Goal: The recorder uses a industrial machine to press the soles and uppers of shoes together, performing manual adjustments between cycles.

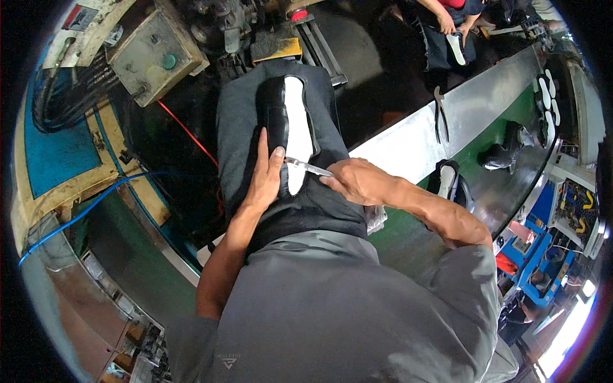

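Observation:
Across my lap lies a black shoe (276,118), bottom side up, with its long white bottom (296,121) facing me. My left hand (265,179) holds its left side, the index finger stretched along the black upper and the thumb at the edge of the white bottom. From the right, my right hand (357,181) grips a slim silver knife-like tool (309,167), whose exact kind is hard to make out. The tool lies across the narrower, near part of the white bottom, its tip close to my left thumb.
A metal-edged green conveyor (408,246) runs along my right, with pincers (440,115) on its edge and black shoes (504,148) on it. Ahead left stands a control box (155,60) with a green button. Another person's hands (454,29) hold a similar shoe. A blue hose (96,199) crosses at left.

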Demonstrator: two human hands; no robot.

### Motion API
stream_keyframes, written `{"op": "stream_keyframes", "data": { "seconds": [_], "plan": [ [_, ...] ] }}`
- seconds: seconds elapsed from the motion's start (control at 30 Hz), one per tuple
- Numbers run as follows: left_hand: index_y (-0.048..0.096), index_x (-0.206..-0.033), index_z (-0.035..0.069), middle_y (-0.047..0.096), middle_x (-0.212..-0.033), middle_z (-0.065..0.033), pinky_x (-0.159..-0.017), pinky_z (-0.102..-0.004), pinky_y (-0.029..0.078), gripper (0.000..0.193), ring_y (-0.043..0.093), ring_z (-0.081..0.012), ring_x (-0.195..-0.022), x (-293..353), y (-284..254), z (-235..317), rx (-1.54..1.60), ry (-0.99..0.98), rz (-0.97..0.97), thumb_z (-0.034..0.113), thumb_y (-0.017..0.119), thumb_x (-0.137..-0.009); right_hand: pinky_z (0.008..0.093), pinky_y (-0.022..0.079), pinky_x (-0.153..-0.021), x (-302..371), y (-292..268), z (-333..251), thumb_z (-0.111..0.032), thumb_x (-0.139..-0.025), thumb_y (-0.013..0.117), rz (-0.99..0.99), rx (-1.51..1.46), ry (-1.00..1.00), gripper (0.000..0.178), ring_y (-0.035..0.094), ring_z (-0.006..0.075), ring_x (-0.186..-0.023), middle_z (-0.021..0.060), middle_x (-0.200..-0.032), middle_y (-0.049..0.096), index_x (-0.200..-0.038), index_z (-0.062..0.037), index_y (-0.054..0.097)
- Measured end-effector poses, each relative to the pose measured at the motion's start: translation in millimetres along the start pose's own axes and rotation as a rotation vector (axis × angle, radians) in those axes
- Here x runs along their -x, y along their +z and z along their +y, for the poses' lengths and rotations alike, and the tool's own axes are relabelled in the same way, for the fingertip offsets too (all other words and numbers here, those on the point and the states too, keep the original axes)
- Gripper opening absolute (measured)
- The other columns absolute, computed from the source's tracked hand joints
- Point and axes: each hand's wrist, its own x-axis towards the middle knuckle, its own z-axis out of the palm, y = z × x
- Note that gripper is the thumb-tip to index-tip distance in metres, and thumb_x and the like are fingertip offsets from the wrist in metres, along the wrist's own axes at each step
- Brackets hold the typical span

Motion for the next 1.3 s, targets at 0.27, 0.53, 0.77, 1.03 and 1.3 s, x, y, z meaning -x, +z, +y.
{"op": "stream_keyframes", "data": {
  "seconds": [0.27,0.53,0.77,1.03,1.3],
  "plan": [
    [0.006,-0.174,0.000,0.028,-0.173,-0.0357,-0.129,-0.0428,0.029,0.088,0.036,-0.0438,-0.158,8.9,-3.3,-0.1,-0.049,0.046,-0.065,0.031,0.061,-0.112,0.0561,0.058,-0.068,-15.3,-0.9,-16.4,-0.030,-0.111,0.061,0.527,-0.216,-0.070,0.037,0.072,0.0496,-0.077,0.0272,-0.081,0.071,-0.099,0.0044,0.066],
    [-0.003,-0.174,0.002,0.031,-0.172,-0.0270,-0.127,-0.0378,0.034,0.113,0.037,-0.0304,-0.155,13.9,-9.2,-5.3,0.115,-0.011,-0.142,0.008,0.080,-0.098,0.0532,0.058,-0.060,-27.7,0.1,-35.6,-0.031,-0.109,0.063,0.469,-0.095,-0.202,0.036,0.071,0.0471,-0.067,0.0235,-0.072,0.069,-0.094,0.0023,0.062],
    [-0.017,-0.174,0.011,0.037,-0.167,-0.0204,-0.113,-0.0378,0.052,0.122,0.048,-0.0250,-0.145,13.8,-11.5,-29.6,0.125,-0.019,-0.183,-0.003,0.077,-0.098,0.0549,0.057,-0.062,-19.7,-2.2,-50.3,-0.029,-0.109,0.062,0.439,-0.078,-0.143,0.032,0.072,0.0458,-0.069,0.0224,-0.076,0.069,-0.095,-0.0001,0.062],
    [0.017,-0.176,0.009,0.039,-0.170,-0.0152,-0.124,-0.0392,0.039,0.089,0.044,-0.0297,-0.153,-7.7,-27.6,12.2,0.831,-0.242,-0.211,0.005,0.068,-0.104,0.0515,0.054,-0.064,40.8,55.0,28.0,-0.026,-0.107,0.067,0.486,-0.097,0.308,0.031,0.068,0.0432,-0.066,0.0231,-0.073,0.066,-0.095,0.0029,0.067],
    [0.025,-0.174,0.010,0.048,-0.163,-0.0158,-0.125,-0.0447,0.042,0.079,0.049,-0.0296,-0.149,-5.0,-13.1,26.6,0.984,-0.112,-0.154,0.004,0.065,-0.106,0.0551,0.058,-0.086,102.7,154.2,104.7,-0.037,-0.108,0.063,0.502,-0.003,0.918,0.043,0.070,0.0496,-0.100,0.0314,-0.114,0.071,-0.112,0.0048,0.071]
  ]
}}
